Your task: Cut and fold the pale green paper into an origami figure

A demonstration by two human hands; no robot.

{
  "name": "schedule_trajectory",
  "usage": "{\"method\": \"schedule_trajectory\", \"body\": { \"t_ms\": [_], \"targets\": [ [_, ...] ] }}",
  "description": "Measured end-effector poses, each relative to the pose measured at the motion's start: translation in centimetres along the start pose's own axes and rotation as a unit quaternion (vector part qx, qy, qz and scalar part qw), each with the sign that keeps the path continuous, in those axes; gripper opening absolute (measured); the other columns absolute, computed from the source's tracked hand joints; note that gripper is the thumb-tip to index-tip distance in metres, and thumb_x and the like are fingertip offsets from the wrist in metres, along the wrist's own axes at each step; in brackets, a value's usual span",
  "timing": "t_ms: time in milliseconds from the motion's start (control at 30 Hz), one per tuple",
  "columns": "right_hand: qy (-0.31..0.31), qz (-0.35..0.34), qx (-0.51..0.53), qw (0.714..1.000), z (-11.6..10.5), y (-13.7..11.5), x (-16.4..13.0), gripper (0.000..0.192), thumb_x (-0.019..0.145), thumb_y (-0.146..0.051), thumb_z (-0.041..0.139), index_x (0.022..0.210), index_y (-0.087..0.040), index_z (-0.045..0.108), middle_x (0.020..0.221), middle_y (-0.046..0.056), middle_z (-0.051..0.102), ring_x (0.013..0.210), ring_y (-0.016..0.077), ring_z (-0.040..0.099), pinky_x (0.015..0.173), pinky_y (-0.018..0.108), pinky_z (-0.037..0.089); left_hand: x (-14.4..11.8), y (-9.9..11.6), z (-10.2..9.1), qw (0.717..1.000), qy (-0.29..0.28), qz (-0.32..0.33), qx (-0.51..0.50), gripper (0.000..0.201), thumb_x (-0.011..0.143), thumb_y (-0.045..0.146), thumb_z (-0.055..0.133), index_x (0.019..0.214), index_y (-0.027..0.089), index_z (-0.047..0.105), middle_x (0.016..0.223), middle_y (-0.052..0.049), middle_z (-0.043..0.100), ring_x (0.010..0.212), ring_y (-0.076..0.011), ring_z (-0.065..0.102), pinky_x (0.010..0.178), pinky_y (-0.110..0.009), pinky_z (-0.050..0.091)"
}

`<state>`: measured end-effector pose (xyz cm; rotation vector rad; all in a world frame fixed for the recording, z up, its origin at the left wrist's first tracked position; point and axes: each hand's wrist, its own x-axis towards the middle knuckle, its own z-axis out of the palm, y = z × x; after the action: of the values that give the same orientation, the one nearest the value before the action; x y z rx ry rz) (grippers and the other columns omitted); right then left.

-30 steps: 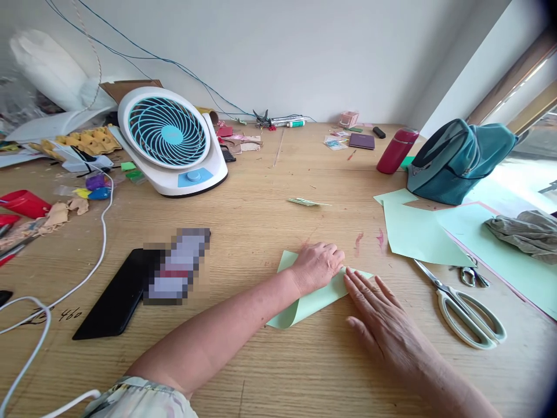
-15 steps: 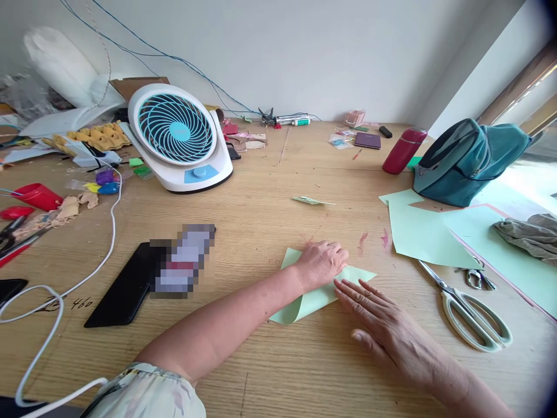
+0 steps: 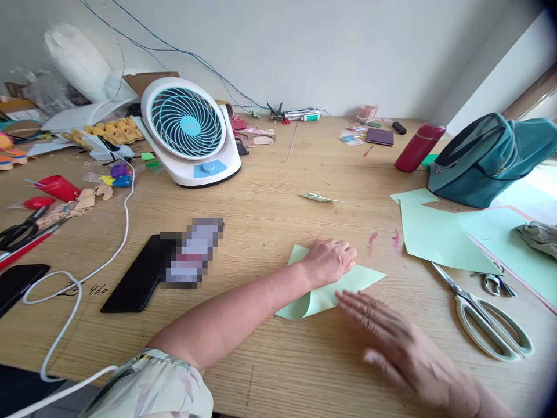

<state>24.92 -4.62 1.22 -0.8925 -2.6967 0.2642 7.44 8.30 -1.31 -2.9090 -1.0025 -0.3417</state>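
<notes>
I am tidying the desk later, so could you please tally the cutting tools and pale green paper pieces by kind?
Scissors: 2, white-handled scissors and black-handled scissors.
Small snips: 1.
Pale green paper: 3, folded sheet, cut sheet, large sheet.
Total: 6.

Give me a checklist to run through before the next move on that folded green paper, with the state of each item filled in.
1. Left hand pins the folded green paper flat on the table: ok.
2. Right hand with its fingertips at the paper's near edge: ok, though it is blurred.
3. Folded edges lined up: cannot tell, the left hand covers them.
4. Crease pressed sharp: not ok, the near left end bulges in a rounded curl.
5. Scissors lie apart from both hands, blades shut: ok.
6. Loose green sheet lies apart from the folded paper: ok.
</notes>
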Motion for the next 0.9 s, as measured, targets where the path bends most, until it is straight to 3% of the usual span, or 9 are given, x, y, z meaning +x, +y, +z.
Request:
{"method": "schedule_trajectory", "body": {
  "t_ms": [67, 133, 300, 500, 733, 900],
  "targets": [
    [0.069, 0.105, -0.042, 0.991, 0.5, 1.2, -0.1, 0.059, 0.100, -0.033, 0.040, 0.154, -0.014, 0.024, 0.157, 0.013, 0.031, 0.145, 0.0282, 0.029, 0.115, 0.047, 0.037, 0.0, 0.0, 0.1, 1.000, 0.003, 0.004, -0.002, 0.021, 0.099, 0.033, 0.043, 0.097, 0.018, 0.057, 0.097, -0.004, 0.062, 0.090, -0.0205, 0.061, 0.074, -0.031, 0.044],
    [0.076, 0.151, -0.079, 0.982, 1.3, 2.1, -0.3, 0.065, 0.100, -0.034, 0.039, 0.156, -0.013, 0.014, 0.159, 0.015, 0.026, 0.145, 0.0295, 0.027, 0.114, 0.051, 0.037, 0.0, -0.1, 0.2, 1.000, 0.005, 0.005, -0.005, 0.021, 0.099, 0.033, 0.043, 0.097, 0.018, 0.057, 0.098, -0.004, 0.062, 0.091, -0.0206, 0.060, 0.075, -0.031, 0.044],
    [0.020, 0.123, -0.107, 0.986, 2.6, 1.1, -0.5, 0.077, 0.098, -0.042, 0.043, 0.156, -0.010, 0.006, 0.161, 0.017, 0.015, 0.147, 0.0323, 0.019, 0.116, 0.054, 0.031, 0.0, 0.0, 0.0, 1.000, 0.007, 0.003, -0.010, 0.021, 0.099, 0.032, 0.041, 0.098, 0.018, 0.057, 0.097, -0.005, 0.062, 0.092, -0.0211, 0.060, 0.074, -0.032, 0.044],
    [-0.027, 0.056, -0.058, 0.996, 1.5, -1.6, -0.5, 0.081, 0.095, -0.047, 0.049, 0.156, -0.009, 0.010, 0.161, 0.015, 0.018, 0.147, 0.0291, 0.021, 0.119, 0.044, 0.028, 0.1, 0.1, -0.1, 1.000, -0.013, -0.009, -0.013, 0.020, 0.099, 0.032, 0.042, 0.099, 0.019, 0.057, 0.100, -0.006, 0.062, 0.094, -0.0212, 0.060, 0.073, -0.032, 0.044],
    [-0.004, 0.066, -0.060, 0.996, 2.4, -1.0, 0.1, 0.079, 0.096, -0.042, 0.049, 0.156, -0.010, 0.011, 0.160, 0.016, 0.019, 0.147, 0.0301, 0.020, 0.117, 0.048, 0.031, 0.1, 0.1, -0.1, 1.000, -0.013, -0.009, -0.014, 0.019, 0.099, 0.032, 0.044, 0.098, 0.019, 0.057, 0.100, -0.005, 0.063, 0.096, -0.0206, 0.061, 0.074, -0.031, 0.045],
    [-0.028, 0.047, -0.033, 0.998, 2.6, -2.0, 0.2, 0.081, 0.095, -0.047, 0.050, 0.156, -0.009, 0.013, 0.161, 0.015, 0.017, 0.148, 0.0301, 0.017, 0.119, 0.047, 0.028, 0.2, 0.0, 0.0, 1.000, -0.009, -0.007, -0.015, 0.018, 0.099, 0.031, 0.044, 0.099, 0.019, 0.057, 0.100, -0.005, 0.063, 0.094, -0.0200, 0.061, 0.076, -0.031, 0.044]
  ]
}}
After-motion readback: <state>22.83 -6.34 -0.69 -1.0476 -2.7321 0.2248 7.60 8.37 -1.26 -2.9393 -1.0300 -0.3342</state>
